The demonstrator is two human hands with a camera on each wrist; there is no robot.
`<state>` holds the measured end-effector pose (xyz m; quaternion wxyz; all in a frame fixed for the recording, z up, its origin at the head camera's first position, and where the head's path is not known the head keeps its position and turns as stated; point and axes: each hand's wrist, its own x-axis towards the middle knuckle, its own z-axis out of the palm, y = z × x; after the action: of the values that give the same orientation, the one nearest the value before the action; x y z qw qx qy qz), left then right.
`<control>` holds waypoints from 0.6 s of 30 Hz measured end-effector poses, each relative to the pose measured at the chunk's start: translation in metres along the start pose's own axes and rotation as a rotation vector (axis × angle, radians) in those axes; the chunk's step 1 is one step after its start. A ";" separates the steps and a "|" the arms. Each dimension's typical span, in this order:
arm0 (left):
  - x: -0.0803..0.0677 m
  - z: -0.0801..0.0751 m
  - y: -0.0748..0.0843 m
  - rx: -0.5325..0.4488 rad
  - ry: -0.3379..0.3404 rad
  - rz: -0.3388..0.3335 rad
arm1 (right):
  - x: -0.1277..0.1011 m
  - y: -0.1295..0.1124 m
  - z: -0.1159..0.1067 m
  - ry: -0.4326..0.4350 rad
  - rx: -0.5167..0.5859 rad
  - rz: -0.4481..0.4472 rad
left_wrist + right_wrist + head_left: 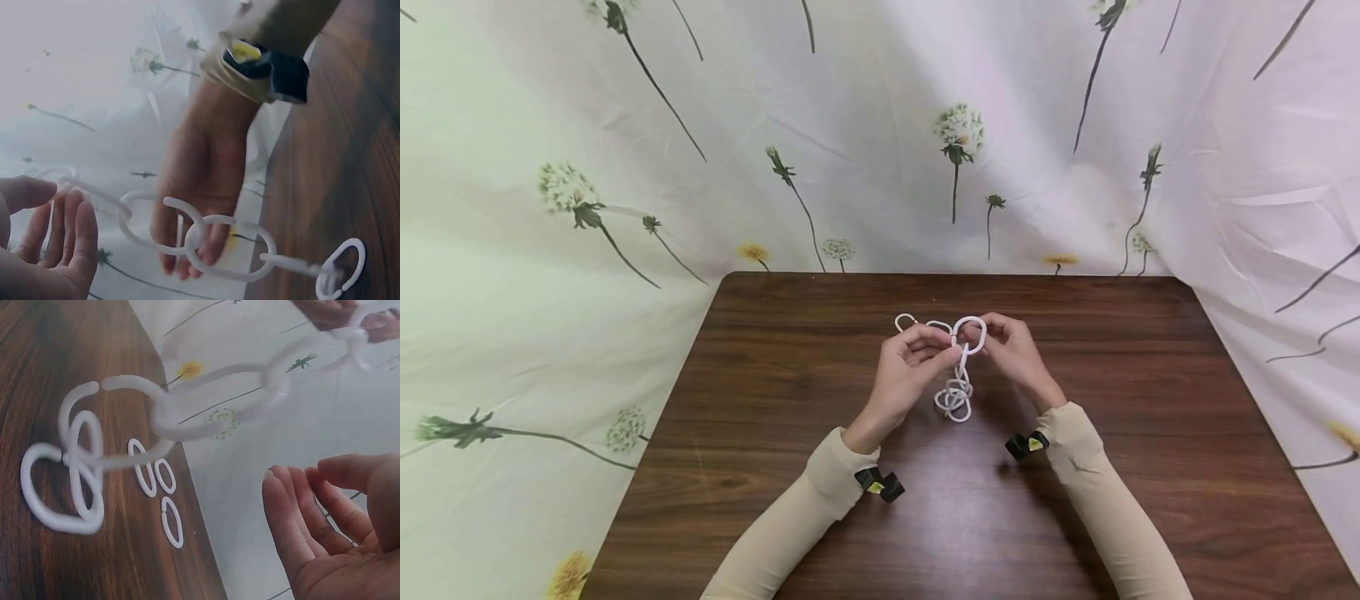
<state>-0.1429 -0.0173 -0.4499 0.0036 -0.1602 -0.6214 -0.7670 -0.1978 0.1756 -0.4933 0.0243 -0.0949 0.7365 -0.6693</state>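
While the head view gave us both hands over the bench (1150, 375), between its far left and far right corners and nearer the far edge than the near one, the wrist views told us more about the links. The left hand (904, 372) had its grip closed in a pinch on a white chain (165, 425) of oval links, and the rest of that chain hung from its fingertips. Seen from the head, the lower part bunched into a tangle on the near side of the hands, and we could not tell whether it touched the bench.

From the left wrist we saw what that bunch concealed: link threaded through link, strung out in a line past the right hand (1018, 354). The head view set the right hand's fingertips close by one upright link, seemingly behind it; only the right wrist view showed that grip holding nothing, its fingers loosely bent with a gap before the thumb.

That same view showed a split in one link's ring, too fine for us to read from the head, and three loose links (179, 524) lying close together near the bench's far edge. From the head we made out just two of them, beyond the left hand. Past the far edge hung a flower-printed cloth (880, 167).
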 end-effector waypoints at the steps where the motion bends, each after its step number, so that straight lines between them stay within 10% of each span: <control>1: -0.001 0.001 0.002 -0.002 -0.011 0.006 | 0.000 0.001 -0.001 -0.004 0.000 -0.008; 18: -0.014 0.002 0.013 0.045 -0.045 0.032 | 0.002 0.012 -0.005 -0.003 -0.068 -0.037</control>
<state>-0.1263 -0.0207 -0.4401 0.0055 -0.1870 -0.6357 -0.7489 -0.2015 0.1816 -0.5042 0.0099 -0.1103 0.7568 -0.6442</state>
